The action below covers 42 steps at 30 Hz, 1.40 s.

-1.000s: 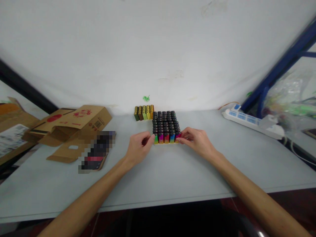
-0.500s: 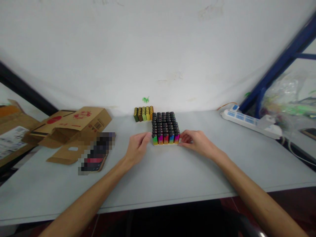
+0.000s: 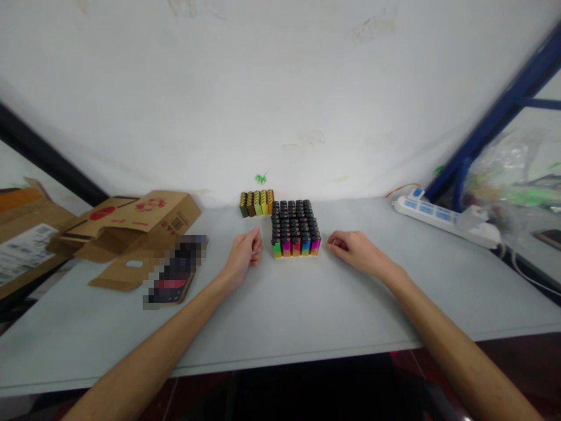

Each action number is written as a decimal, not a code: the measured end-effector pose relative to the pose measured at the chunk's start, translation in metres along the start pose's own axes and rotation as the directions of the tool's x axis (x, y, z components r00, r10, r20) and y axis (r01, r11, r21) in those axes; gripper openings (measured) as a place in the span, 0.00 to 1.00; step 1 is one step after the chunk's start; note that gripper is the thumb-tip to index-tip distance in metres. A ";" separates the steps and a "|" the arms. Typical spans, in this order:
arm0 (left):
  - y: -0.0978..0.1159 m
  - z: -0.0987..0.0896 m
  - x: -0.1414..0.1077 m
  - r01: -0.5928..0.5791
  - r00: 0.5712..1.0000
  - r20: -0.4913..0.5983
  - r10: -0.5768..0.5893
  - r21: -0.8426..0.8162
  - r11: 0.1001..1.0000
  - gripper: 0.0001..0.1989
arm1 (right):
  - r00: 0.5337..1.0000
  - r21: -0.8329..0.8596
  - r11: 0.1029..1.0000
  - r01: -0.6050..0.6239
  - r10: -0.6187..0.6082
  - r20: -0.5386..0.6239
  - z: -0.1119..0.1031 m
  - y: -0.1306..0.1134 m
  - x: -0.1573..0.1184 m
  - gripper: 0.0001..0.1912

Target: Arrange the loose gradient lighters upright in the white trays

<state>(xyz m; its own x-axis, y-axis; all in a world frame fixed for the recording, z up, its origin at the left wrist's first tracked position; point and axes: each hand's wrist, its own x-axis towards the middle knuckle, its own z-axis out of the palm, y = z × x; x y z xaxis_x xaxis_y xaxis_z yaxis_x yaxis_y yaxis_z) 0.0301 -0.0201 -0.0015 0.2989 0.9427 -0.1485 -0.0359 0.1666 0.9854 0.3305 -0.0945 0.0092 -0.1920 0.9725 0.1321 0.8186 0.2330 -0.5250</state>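
In the middle of the table stands a block of upright lighters (image 3: 296, 234) with black tops and bright green, pink, red and blue bodies, packed in rows. Just left of it, with a gap between, my left hand (image 3: 246, 250) is closed in a loose fist, and nothing shows in it. On the other side, my right hand (image 3: 350, 248) rests on the table a little away from the block. Its fingers are curled together with nothing visible in them. A smaller group of yellow, green and brown lighters (image 3: 256, 203) stands behind, near the wall.
An opened cardboard box (image 3: 144, 210) lies on the left, with a phone (image 3: 177, 272), partly blurred out, in front of it. At the right, a white power strip (image 3: 447, 219) lies on the table (image 3: 280, 327) beside a blue metal frame (image 3: 495, 111) and plastic bags.
Both hands have moved outward, away from the sides of the lighter block. My left fingers have curled in more. The lighters stay in the same arrangement; the view has shifted slightly.
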 end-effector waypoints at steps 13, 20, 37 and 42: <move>-0.005 0.000 0.003 -0.154 0.984 -0.086 0.154 0.013 0.988 0.22 | 0.998 0.183 0.983 0.016 -0.006 -0.056 0.003 0.002 0.000 0.11; -0.017 0.002 0.004 -0.324 0.942 -0.065 0.328 0.073 0.943 0.31 | 0.994 0.595 0.802 0.052 0.016 -0.109 0.016 -0.001 0.000 0.36; -0.009 0.023 -0.025 -0.090 0.995 0.025 0.099 -0.235 0.968 0.40 | 0.986 0.544 0.837 0.062 0.034 -0.164 0.027 -0.031 -0.003 0.35; -0.009 0.023 -0.023 -0.066 0.998 -0.010 0.066 -0.192 0.979 0.38 | 0.971 0.452 0.889 0.079 0.034 -0.237 0.026 -0.029 -0.004 0.23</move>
<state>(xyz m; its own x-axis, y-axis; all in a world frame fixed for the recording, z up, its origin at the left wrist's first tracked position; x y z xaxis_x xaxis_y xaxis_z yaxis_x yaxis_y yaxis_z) 0.0459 -0.0499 -0.0054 0.2860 0.9545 -0.0844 -0.2381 0.1561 0.9586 0.2931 -0.1048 0.0020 -0.0305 0.9505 0.3093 0.4680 0.2870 -0.8358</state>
